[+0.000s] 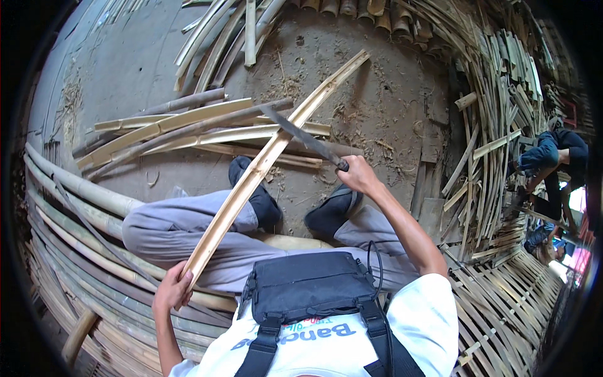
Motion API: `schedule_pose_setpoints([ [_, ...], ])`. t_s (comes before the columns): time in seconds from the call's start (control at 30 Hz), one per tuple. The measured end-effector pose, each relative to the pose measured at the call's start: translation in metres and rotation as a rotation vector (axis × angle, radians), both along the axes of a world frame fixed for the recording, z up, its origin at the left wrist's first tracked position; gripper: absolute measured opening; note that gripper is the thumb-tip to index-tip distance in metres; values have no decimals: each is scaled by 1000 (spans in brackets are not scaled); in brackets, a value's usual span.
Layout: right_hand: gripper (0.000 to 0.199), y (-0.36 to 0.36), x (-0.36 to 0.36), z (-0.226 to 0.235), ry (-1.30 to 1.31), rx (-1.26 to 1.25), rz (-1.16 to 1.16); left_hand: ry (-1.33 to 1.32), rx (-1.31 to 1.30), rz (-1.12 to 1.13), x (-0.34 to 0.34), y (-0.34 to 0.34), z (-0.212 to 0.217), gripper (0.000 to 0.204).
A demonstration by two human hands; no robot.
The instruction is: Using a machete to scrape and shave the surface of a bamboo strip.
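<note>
My left hand [173, 288] grips the near end of a long split bamboo strip [256, 169], beside my left knee. The strip slants up and away to the right across my legs, its pale hollow inner face upward. In my right hand [360, 175] is the dark handle of a machete [309, 139]. Its long grey blade points away to the left and crosses over the strip past its middle; whether it touches the strip I cannot tell. Behind that crossing, a loose pile of split bamboo pieces [169, 133] lies on the ground.
Long bamboo poles [94, 217] are stacked at my left. Bundles of thin strips [483, 125] lie along the right, with a woven bamboo panel [502, 308] nearer me. More split lengths [229, 38] rest at the back. Another person [553, 157] is at the far right. Shavings litter the dirt ground.
</note>
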State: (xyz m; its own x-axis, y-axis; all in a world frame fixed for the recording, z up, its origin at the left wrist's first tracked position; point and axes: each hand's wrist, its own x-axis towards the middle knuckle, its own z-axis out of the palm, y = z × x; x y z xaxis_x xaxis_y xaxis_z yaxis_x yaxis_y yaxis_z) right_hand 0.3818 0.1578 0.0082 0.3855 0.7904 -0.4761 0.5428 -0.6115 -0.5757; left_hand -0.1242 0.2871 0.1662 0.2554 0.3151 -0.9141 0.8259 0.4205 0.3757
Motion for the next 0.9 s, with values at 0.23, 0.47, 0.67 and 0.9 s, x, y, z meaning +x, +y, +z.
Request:
schedule_pose_setpoints([
  [0.23, 29, 28, 91, -42, -74, -75, -257, 10, -49, 52, 7, 7, -7, 26],
  [0.47, 26, 28, 105, -42, -110, 1, 66, 97, -141, 70, 5, 16, 0, 22],
  [0.67, 28, 58, 212, -68, -164, -156, -388, 149, -189, 102, 12, 20, 2, 21],
  [0.9, 30, 61, 262, -84, -215, -155, -20, 226, -174, 262, -16, -25, 16, 21],
])
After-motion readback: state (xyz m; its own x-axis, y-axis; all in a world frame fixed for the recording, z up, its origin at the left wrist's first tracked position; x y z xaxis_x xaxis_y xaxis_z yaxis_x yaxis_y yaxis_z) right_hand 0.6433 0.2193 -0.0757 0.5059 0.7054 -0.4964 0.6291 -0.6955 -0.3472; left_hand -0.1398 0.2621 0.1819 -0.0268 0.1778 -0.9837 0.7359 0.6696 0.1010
